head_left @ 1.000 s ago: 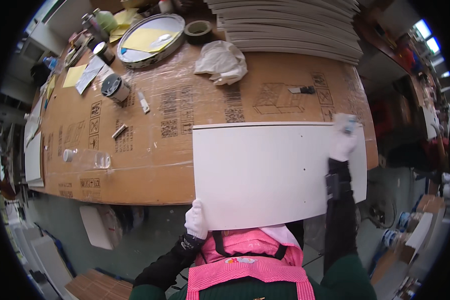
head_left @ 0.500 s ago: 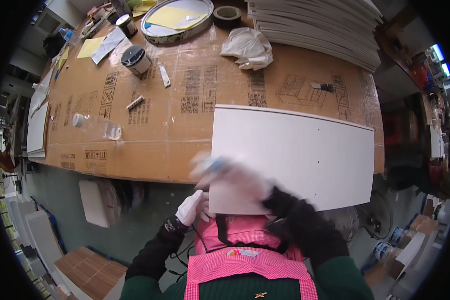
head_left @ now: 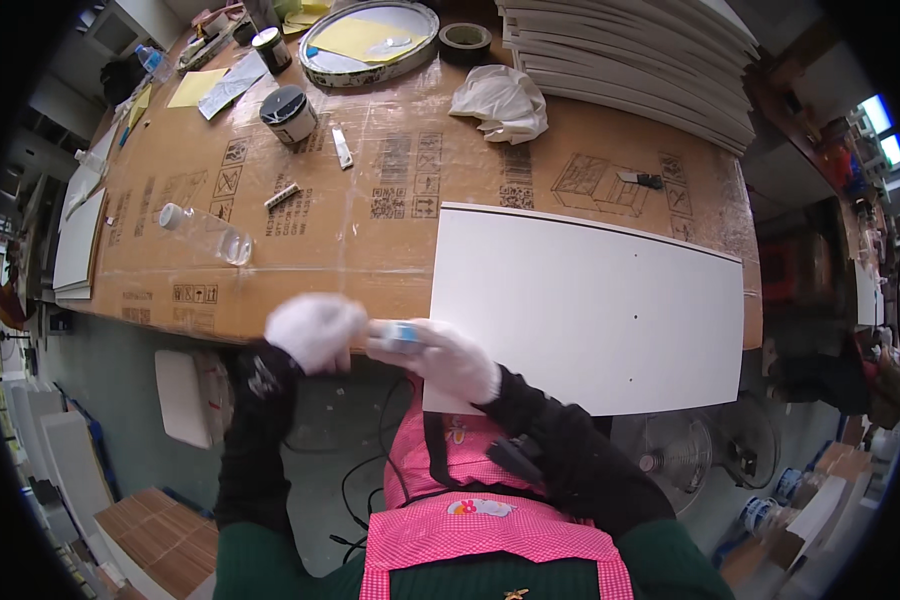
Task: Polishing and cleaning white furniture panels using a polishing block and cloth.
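The person, in white gloves, brings both hands together just off the near edge of the workbench. The right hand [head_left: 450,358] closes its fingers around a small blue-and-white object [head_left: 402,337], possibly a tube or small bottle, though it is too blurred to name. The left hand [head_left: 315,330] meets it from nine o'clock, its fingers curled at the object's end; whether they grip or only touch cannot be told.

The white panel [head_left: 590,310] lies flat on the cardboard-covered workbench [head_left: 370,220], at about three o'clock from the hands, its near edge hanging past the bench edge toward the person. Its face is bare apart from a couple of tiny dark dots, so nothing appears to have been applied to it yet. Judging from this, the work is at an early stage: the panel is laid out, the small object is in hand, and whatever is to be done on the panel's face looks undone.

At twelve o'clock from the panel stands a stack of similar panels [head_left: 640,60]. A crumpled white cloth [head_left: 502,102] lies at eleven o'clock from it, and a clear plastic bottle [head_left: 206,233] lies on its side at nine o'clock.
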### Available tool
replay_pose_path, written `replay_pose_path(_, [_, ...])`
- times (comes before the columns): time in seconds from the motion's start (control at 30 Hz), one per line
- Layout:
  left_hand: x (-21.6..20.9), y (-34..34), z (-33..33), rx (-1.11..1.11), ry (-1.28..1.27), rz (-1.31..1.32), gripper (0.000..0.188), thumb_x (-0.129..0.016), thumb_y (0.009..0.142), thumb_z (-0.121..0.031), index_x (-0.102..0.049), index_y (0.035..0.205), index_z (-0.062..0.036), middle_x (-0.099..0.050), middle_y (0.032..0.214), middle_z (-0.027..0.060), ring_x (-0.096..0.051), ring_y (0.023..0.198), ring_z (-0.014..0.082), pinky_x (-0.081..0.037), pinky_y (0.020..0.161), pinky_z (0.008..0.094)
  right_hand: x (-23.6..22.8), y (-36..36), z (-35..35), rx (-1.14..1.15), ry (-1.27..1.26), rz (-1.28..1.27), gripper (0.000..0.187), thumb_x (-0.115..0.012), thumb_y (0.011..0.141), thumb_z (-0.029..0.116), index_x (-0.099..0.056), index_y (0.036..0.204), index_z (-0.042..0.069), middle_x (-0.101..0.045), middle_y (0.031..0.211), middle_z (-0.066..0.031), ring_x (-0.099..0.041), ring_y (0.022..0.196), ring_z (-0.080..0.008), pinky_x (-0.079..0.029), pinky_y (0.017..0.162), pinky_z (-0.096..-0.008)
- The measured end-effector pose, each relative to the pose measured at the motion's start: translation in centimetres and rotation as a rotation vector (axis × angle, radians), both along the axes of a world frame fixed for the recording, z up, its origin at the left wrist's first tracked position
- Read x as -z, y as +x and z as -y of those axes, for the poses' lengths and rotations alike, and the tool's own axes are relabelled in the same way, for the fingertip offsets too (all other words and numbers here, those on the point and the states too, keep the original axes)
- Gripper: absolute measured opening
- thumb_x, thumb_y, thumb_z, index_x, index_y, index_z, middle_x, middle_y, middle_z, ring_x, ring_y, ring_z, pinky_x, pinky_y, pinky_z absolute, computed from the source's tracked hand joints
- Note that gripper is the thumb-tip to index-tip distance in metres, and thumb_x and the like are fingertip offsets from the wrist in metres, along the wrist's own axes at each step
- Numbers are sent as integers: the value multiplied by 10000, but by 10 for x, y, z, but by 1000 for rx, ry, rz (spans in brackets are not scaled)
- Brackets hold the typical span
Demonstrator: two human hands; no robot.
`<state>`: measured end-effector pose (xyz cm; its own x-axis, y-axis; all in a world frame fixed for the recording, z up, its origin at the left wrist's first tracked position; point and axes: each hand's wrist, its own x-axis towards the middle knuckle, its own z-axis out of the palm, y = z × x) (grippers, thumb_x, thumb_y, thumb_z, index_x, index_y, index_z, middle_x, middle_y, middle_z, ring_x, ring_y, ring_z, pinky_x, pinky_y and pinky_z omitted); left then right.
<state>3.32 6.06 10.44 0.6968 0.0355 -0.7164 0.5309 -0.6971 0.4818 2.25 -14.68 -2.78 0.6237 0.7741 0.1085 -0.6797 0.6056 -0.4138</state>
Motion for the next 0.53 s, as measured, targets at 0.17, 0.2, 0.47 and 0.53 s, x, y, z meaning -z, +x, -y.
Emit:
replay_pose_path(0.17, [32,112,32,3,-241,348,499,-644,909,-326,-559,1264,13,-688,971,128,-675,775,169,-578,635,295,12,64,186,543,3,-103,412,-611,950,351,-610,1282,107,-545,1396,-206,-458,1351,-396,-256,1184,-591])
replay_pose_path(0.2, [45,133,40,85,-247,204,490,-651,894,-331,-587,1205,41,-691,969,123,-691,813,182,-596,660,308,-12,79,226,628,79,-553,356,-602,954,329,-652,1177,55,-544,1372,-260,-550,1261,-402,-345,1153,-565])
replay_pose_path(0.47, [91,188,44,-24,-358,-84,360,-799,823,-246,-666,992,43,-700,868,155,-712,709,198,-603,602,278,-15,72,328,1008,-1,-348,453,-590,965,380,-500,1003,-63,-512,1339,-355,-578,1211,-426,-397,1116,-595])
replay_pose_path(0.53, [89,191,46,36,-284,-75,394,-781,838,-255,-647,1057,44,-711,929,192,-726,727,207,-607,606,276,-9,75,328,954,-80,-276,454,-608,959,403,-505,1037,-32,-455,1399,-356,-568,1222,-433,-391,1103,-613])
